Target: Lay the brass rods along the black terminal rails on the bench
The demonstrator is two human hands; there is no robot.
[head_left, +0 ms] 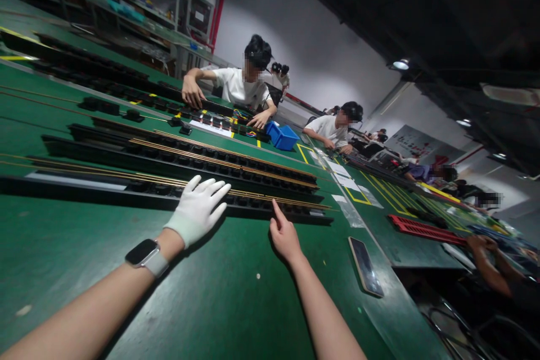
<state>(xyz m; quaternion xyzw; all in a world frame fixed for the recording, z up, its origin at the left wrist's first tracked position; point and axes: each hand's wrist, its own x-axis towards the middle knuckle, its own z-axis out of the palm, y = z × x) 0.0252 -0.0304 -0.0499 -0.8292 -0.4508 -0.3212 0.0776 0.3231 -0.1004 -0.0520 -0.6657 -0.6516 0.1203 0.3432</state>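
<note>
My left hand (201, 210), in a white glove with a watch at the wrist, rests open on the nearest long black channel (143, 201), fingers spread over its thin brass-coloured rods (253, 195). My right hand (286, 238) is bare. Its index finger points out, the tip at the channel's near edge close to the rods, while the other fingers curl in and hold nothing. Whether that fingertip touches a rod, I cannot tell. Behind lie more black channels (139, 153), with further brass rods (219, 160) along them.
A phone (365, 266) lies right of my right arm, near the green table's (228, 315) edge. Beyond the channels are a blue bin (283, 136), small black parts (134, 116) and a plastic bag (349, 211). A red slotted strip (426, 229) lies right. Co-workers sit across the table.
</note>
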